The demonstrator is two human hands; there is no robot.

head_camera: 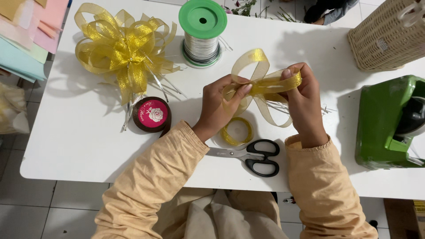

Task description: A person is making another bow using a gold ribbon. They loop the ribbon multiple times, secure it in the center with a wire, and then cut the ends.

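Observation:
My left hand [220,104] and my right hand [304,99] both pinch a sheer gold ribbon [261,84] above the white table [79,146]. The ribbon is folded into loops, one standing up above my fingers, with tails hanging down between my hands. Under my left hand lies a small coil of gold ribbon [237,131]. Black-handled scissors [252,155] rest near the table's front edge, between my sleeves.
A finished gold ribbon bow [121,48] lies at the back left, beside a dark ribbon roll with a pink top [152,115]. A green-capped spool of silver wire [202,33] stands behind. A green tape dispenser [389,121] and a wicker basket [385,37] sit at right. Coloured paper sheets [26,33] overhang the left.

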